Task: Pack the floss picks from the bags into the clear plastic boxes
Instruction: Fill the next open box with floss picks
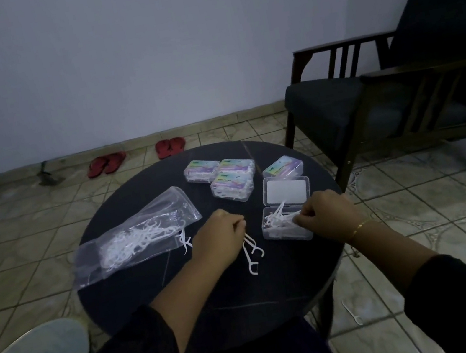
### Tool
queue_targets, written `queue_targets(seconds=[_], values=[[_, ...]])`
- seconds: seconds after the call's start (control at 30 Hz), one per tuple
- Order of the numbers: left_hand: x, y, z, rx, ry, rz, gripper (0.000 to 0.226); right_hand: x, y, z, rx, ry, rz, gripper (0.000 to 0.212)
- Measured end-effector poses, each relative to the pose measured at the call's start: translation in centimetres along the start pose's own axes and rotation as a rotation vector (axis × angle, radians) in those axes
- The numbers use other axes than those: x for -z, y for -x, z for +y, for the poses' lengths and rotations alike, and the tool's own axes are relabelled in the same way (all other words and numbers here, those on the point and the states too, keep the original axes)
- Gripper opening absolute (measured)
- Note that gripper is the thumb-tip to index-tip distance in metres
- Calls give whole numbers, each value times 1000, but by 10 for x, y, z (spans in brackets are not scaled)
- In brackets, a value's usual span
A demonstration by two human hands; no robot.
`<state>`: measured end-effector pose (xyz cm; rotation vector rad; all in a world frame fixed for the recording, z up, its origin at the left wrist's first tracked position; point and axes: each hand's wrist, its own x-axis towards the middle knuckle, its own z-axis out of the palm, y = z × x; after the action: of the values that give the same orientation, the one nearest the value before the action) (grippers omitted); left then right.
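- The round dark table sits at the centre of the view; clock directions below are read on its top, with 6 o'clock at the person.
- Left hand: fingers curled, pinching a few white floss picks whose heads hang down and rest on the table near its centre.
- Right hand: at 3 o'clock, fingers curled at the right edge of the open clear box. Whether they grip a pick or the box wall cannot be told.
- The open clear box holds a loose heap of picks; its hinged lid lies flat toward 12 o'clock.
- The clear plastic bag lies on its side at 9 o'clock, with many picks inside and a few spilling from its mouth.
- Four closed boxes with coloured labels stand at 12 to 1 o'clock; three touch each other, and the fourth stands just beside the open lid.
- One stray pick lies on the tiled floor, off the table at 4 o'clock.
- A dark armchair stands beyond 2 o'clock.
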<state>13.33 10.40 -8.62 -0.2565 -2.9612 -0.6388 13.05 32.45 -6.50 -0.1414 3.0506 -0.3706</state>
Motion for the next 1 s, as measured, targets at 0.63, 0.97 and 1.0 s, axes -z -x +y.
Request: queue_targets(seconds=[0.63, 0.97, 1.0], values=[[11, 17, -50, 70, -383, -20, 37, -30, 17, -102, 187, 380, -122, 58], [-1, -17, -31, 313, -254, -109, 31, -41, 7, -104, 141, 237, 56, 29], [-1, -20, -32, 346, -242, -121, 25, -41, 6, -105, 138, 245, 47, 29]])
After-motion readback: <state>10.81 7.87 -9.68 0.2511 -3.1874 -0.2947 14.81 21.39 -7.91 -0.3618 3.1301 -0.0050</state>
